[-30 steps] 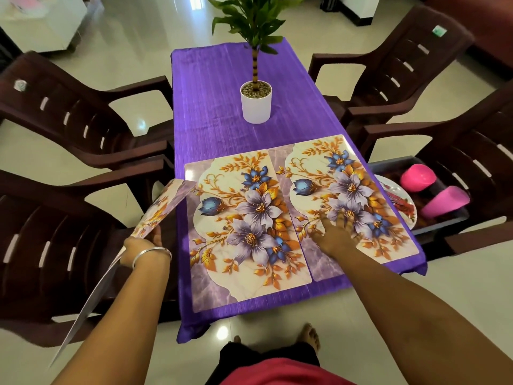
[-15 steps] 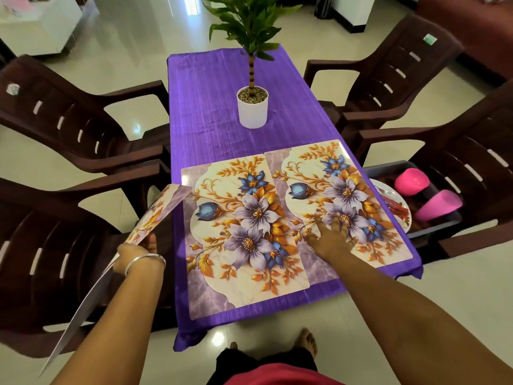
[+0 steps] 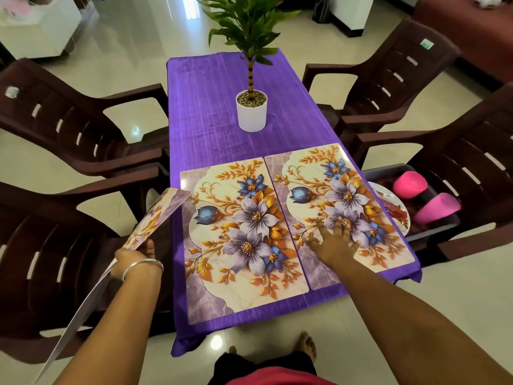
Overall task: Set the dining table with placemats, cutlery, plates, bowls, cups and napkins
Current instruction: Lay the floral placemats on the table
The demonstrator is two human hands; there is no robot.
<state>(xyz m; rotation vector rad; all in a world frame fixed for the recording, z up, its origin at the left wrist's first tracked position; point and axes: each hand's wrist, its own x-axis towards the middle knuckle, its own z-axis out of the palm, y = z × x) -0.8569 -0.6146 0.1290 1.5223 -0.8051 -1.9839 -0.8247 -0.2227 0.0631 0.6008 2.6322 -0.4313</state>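
**Two mats down, spare mats in the left grip**

While the right hand point(image 3: 334, 243) lies with fingers spread flat on the right floral placemat point(image 3: 347, 207), the left hand point(image 3: 138, 259) pinches a stack of spare floral placemats point(image 3: 155, 218) by its near edge, thumb underneath, off the surface's left side. That stack tilts up toward 1 o'clock, its long axis running from the left grip to a far corner just beside the left floral placemat point(image 3: 244, 234).

Both laid mats sit side by side, long edges touching, long axes running 6 to 12 o'clock on the purple-clothed surface point(image 3: 211, 120). Bare purple cloth lies at 12 o'clock, around the white potted plant point(image 3: 251, 113), so I judge the next mat goes there, the left hand being nearer.

At 3 o'clock, a grey tub point(image 3: 433, 229) on a brown plastic chair point(image 3: 466, 168) holds pink plastic cups point(image 3: 435, 207) and a patterned plate point(image 3: 395, 209). The far right chair carries a small green label point(image 3: 426, 44), too small to read.
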